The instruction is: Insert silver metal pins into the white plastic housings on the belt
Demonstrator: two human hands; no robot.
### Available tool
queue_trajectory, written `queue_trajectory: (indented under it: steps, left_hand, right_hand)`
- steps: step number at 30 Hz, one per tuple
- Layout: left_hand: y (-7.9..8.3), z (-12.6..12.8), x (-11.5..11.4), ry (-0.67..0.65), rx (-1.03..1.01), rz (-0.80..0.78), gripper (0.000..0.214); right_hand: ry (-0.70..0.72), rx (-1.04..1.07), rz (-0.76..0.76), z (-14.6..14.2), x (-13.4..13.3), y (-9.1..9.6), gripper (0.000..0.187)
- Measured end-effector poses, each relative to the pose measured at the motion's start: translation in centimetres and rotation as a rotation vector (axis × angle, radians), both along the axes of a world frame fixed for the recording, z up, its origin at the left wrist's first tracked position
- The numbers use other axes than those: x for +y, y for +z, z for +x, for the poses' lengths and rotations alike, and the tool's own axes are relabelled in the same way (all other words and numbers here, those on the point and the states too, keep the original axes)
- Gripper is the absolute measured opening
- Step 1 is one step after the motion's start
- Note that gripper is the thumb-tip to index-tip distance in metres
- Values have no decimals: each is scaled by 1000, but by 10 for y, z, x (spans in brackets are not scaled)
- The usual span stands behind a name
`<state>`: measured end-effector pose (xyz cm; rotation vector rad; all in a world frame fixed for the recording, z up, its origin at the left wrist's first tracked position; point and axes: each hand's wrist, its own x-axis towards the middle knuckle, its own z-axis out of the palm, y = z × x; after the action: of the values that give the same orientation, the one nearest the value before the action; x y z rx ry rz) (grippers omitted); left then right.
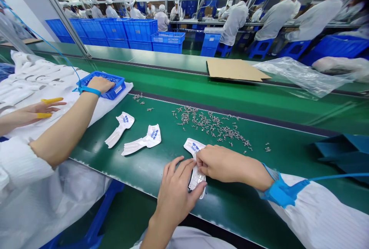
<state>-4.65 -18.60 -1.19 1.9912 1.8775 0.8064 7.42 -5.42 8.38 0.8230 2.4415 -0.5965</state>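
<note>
- up close, the left hand (175, 189) lay over the lower end of a white plastic part (192, 147), its grip closed on it with the thumb along the part's edge and the fingers spread on top.
- the right hand (221, 162) met the same part from the right, its grip pinched together on the part's middle; what lay under the fingertips could not be told.
- the part rested on the green table (259, 206), near its front edge, with its blue-marked head pointing away from the person.
- a blue wrist strap (278, 193) sat on the right wrist.
- small metal screws (210, 124) lay scattered loose just beyond the hands.
- two more white parts (144, 141) lay to the left, apart from each other.
- a co-worker's hand (99, 84) was in a blue tray (115, 92) at far left; that person's other hand (40, 110), with yellow finger covers, lay flat on white sheeting.
- a cardboard sheet (233, 69) and a clear plastic bag (302, 74) lay on the far side.
</note>
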Motion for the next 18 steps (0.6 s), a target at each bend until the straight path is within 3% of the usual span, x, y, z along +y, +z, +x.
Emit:
queue_trajectory:
  steps: [6,11,15,18]
  left_hand:
    - [0,0,0,-1,6,-5,44]
    - [2,0,1,-2,21,21,41]
    - [-1,1,-1,26,20,25,43]
    - [-4,1,-3,54,-10,2,46]
  right_hand:
    - [-53,9,-3,1,0,-7,13]
    - [-177,-14,-11,2,8,-10,15]
    - [-210,186,-109,22,6,-16,12]
    - [-374,345,-222,46,-9,-25,22]
